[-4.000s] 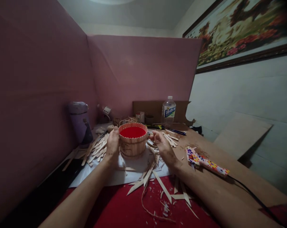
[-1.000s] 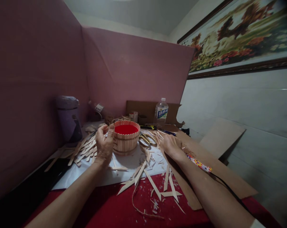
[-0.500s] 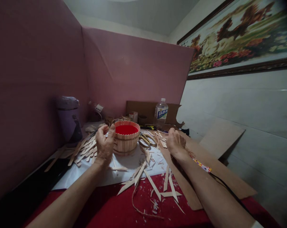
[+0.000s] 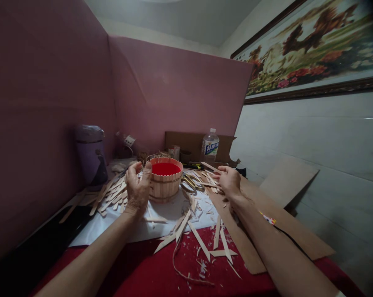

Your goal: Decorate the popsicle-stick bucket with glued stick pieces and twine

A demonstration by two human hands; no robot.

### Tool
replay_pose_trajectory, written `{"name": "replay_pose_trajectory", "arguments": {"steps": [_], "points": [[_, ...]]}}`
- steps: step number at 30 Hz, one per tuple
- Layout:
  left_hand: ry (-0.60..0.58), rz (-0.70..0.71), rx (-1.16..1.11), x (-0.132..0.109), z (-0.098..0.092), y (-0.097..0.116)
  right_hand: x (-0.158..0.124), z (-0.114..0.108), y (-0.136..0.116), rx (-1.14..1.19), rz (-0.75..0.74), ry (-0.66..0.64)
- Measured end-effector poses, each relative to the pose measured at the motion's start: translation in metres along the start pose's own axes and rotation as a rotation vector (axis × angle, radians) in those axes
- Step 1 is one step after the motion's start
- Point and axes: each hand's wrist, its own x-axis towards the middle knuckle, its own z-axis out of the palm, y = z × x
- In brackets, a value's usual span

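A round basket (image 4: 164,187) walled with upright wooden sticks, red inside, stands on white paper. At its left side is my left hand (image 4: 137,187), thumb and curled fingers apart, with nothing visible between them. Over the cardboard on the right, my right hand (image 4: 228,180) pinches a thin wooden stick (image 4: 211,167) that points up and to the left. Several more sticks lie just under its fingertips. Gold-handled scissors (image 4: 191,182) rest between the basket and my right hand.
Many rounded sticks (image 4: 112,194) are piled left of the basket. Cut sticks (image 4: 199,240), shavings and twine (image 4: 186,277) lie in front on the red cloth (image 4: 143,272). Behind stand a clear bottle (image 4: 210,145) and a purple cup (image 4: 92,159). A cardboard sheet (image 4: 251,251) lies at right.
My right hand has gone from a closed fist to holding out a stick, its fingers now extended leftward. My left hand and the basket have hardly moved.
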Motion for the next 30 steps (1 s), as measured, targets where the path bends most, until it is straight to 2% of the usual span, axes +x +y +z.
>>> {"name": "replay_pose_trajectory", "arguments": {"steps": [2,5,7,9,11,13,15,19,21,25,28,30], "points": [[0.024,0.075,0.076,-0.002,-0.002,0.008,-0.001,0.001,-0.005,0.178,0.042,-0.069],[0.034,0.302,0.166,-0.009,-0.006,0.028,-0.011,0.000,-0.017,0.397,0.037,-0.174],[-0.053,0.355,0.106,-0.017,-0.007,0.043,-0.024,-0.001,-0.026,0.509,0.001,-0.252],[-0.227,0.254,-0.034,-0.027,-0.006,0.056,-0.041,-0.001,-0.035,0.625,-0.053,-0.352],[-0.383,0.028,-0.229,-0.037,-0.002,0.065,-0.059,0.001,-0.042,0.829,-0.148,-0.516],[-0.500,-0.145,-0.367,-0.043,0.002,0.068,-0.074,0.003,-0.045,0.877,-0.215,-0.622],[-0.557,-0.295,-0.460,-0.044,0.005,0.068,-0.083,0.004,-0.046,0.847,-0.229,-0.679],[-0.537,-0.561,-0.629,-0.038,0.004,0.065,-0.085,0.004,-0.042,0.787,-0.194,-0.716],[-0.531,-0.612,-0.668,-0.035,0.004,0.064,-0.083,0.003,-0.041,0.779,-0.197,-0.751],[-0.580,-0.580,-0.678,-0.036,0.004,0.061,-0.087,0.006,-0.042,0.747,-0.229,-0.829],[-0.613,-0.550,-0.670,-0.038,0.005,0.059,-0.091,0.009,-0.041,0.689,-0.261,-0.743],[-0.635,-0.564,-0.676,-0.038,0.005,0.060,-0.093,0.009,-0.038,0.591,-0.393,-0.610]]}}
